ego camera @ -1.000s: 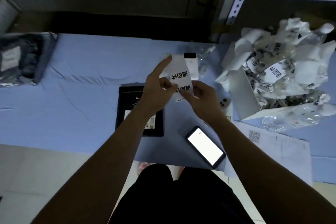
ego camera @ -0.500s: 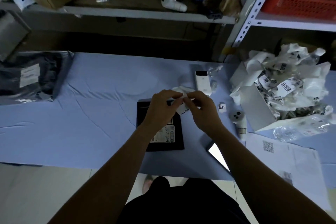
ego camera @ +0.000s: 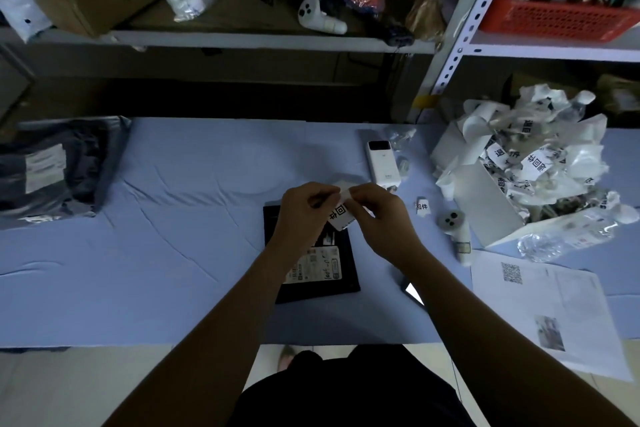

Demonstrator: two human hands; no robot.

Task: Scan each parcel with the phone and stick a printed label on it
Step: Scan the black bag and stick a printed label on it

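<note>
Slightly tilted label (ego camera: 340, 212), long axis near-far

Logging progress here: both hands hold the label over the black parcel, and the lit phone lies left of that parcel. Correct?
Not quite: the head view shows the phone right of the parcel, partly under the right forearm. The left hand and right hand do hold the label over it.

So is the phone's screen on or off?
On. The phone shows a bright white corner of screen on the table; the right forearm hides the rest.
</note>
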